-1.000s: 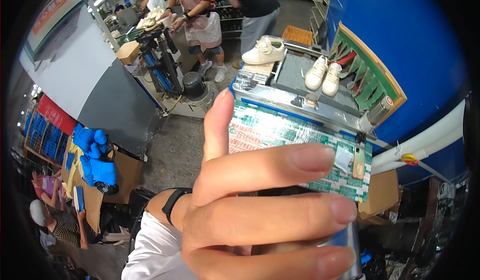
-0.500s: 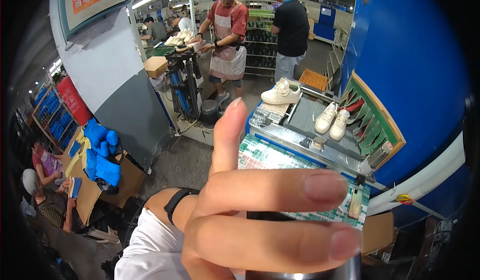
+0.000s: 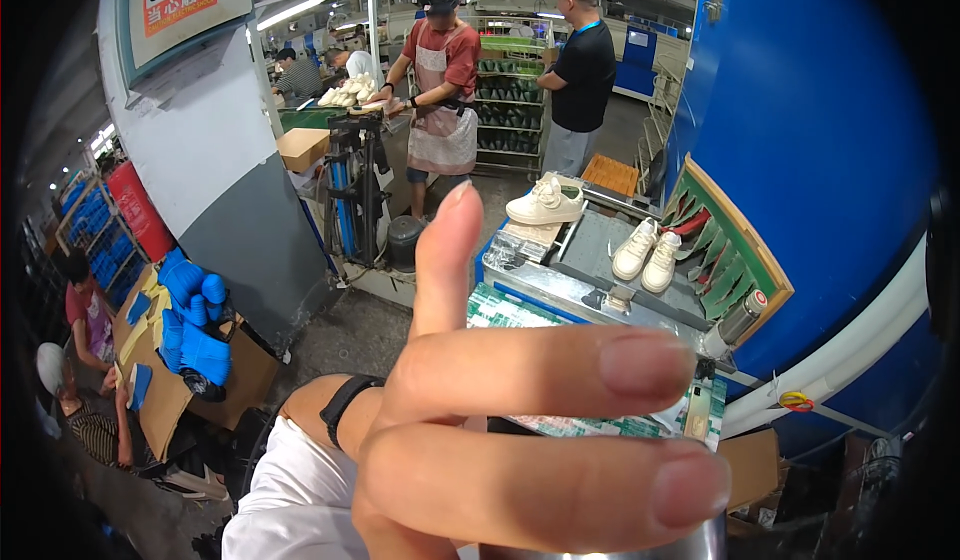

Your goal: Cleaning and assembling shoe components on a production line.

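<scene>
My left hand (image 3: 480, 410) is raised very close to the camera and fills the lower middle. One digit points up and two fingers stretch to the right, apart from each other. No object shows in it. A black band (image 3: 345, 405) circles the wrist, above a white sleeve (image 3: 290, 500). Behind the fingers lies a bench top with a green-and-white patterned cover (image 3: 500, 306), partly hidden. Beyond it, a single cream sneaker (image 3: 545, 200) stands at the left of a machine bed, and a pair of cream sneakers (image 3: 648, 257) sits on its grey surface. My right hand is out of view.
A green flap curtain in a wooden frame (image 3: 740, 245) rises beside the sneakers, before a blue wall (image 3: 830, 110). A white pipe (image 3: 860, 330) curves at right. Blue bundles (image 3: 200, 310) lie on cardboard at left. Co-workers (image 3: 445, 70) stand and sit further off.
The view has shifted slightly, so the machine and sneakers appear a little further left. My left hand keeps nearly the same pose. The co-worker in black has turned somewhat.
</scene>
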Available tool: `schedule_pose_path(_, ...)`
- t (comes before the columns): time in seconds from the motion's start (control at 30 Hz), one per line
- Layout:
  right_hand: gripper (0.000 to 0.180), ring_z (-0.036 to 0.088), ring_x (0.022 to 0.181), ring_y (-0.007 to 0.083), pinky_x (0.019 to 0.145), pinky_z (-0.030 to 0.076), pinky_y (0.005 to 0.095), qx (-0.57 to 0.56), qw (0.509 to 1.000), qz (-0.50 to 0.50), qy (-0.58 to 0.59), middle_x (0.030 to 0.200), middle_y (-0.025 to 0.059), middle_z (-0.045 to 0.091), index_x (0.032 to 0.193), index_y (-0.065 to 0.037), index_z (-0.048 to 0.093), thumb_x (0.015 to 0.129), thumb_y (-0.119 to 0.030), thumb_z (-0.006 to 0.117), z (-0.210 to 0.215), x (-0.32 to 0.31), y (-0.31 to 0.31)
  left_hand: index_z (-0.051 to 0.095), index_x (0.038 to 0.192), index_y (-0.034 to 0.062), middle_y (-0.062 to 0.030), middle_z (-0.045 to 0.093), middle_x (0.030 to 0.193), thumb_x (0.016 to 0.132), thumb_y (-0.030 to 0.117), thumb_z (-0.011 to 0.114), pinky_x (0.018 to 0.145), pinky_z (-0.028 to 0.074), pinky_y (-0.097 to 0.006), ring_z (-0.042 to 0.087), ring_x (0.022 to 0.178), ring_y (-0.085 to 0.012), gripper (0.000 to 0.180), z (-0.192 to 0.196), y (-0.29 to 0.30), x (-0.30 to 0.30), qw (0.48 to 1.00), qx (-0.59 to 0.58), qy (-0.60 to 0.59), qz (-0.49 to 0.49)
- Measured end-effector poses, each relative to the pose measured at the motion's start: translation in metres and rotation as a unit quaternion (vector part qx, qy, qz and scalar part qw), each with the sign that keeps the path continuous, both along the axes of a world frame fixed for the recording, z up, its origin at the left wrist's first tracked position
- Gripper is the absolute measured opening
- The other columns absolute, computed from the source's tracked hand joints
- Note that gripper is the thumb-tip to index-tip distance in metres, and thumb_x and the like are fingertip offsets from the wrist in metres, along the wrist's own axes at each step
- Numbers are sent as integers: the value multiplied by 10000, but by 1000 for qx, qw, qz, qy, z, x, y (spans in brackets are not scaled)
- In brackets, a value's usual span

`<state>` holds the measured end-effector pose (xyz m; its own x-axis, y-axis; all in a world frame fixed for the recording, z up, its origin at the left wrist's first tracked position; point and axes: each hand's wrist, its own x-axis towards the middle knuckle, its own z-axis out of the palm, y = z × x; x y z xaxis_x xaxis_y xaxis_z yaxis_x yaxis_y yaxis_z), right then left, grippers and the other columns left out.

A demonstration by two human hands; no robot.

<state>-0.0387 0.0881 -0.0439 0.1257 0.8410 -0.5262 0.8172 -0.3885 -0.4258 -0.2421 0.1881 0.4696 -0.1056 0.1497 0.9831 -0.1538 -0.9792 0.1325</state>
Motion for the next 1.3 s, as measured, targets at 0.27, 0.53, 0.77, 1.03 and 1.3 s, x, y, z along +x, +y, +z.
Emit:
schedule_pose_path(0.27,559,705,1314,366,1116,558,481,-2,1000,-8,5,1385,193,751,1440,-104,715,997,-444,725,1,0,0,612,1012,205,11,674,1031,1151,383,508,1353,144,-753,661,1300,-323,249,-12,9,-4,999,-29,4,-42)
schedule_pose_path(0.53,370,751,1144,414,987,606,478,255,952,-102,134,1181,220,776,1276,-67,787,974,-279,763,-23,5,2,582,932,182,0,665,1002,1175,472,393,1358,137,-759,688,1202,-324,423,-43,-3,9,972,-230,39,-23)
schedule_pose_path(0.77,837,651,1332,422,1121,533,491,518,804,-163,241,1469,255,635,1544,49,545,864,-251,932,189,-23,14,586,1496,82,-164,693,1438,717,172,1017,1312,217,-739,642,1402,-406,895,-165,37,43,898,-249,331,-152)
schedule_pose_path(1.03,949,510,1445,535,1201,449,575,602,777,-178,49,1645,335,436,1631,103,362,910,-263,858,190,-16,2,563,1491,40,-142,672,1455,746,12,975,1128,549,-393,680,1324,-274,852,-272,6,87,770,-481,365,-205)
schedule_pose_path(1.3,889,622,1348,403,1129,525,477,602,755,-260,-1,1500,215,588,1556,11,496,825,-194,960,184,26,-46,432,1682,44,-180,577,1597,787,24,955,1212,491,-432,585,1474,-306,1037,-289,-21,128,724,-384,476,-320)
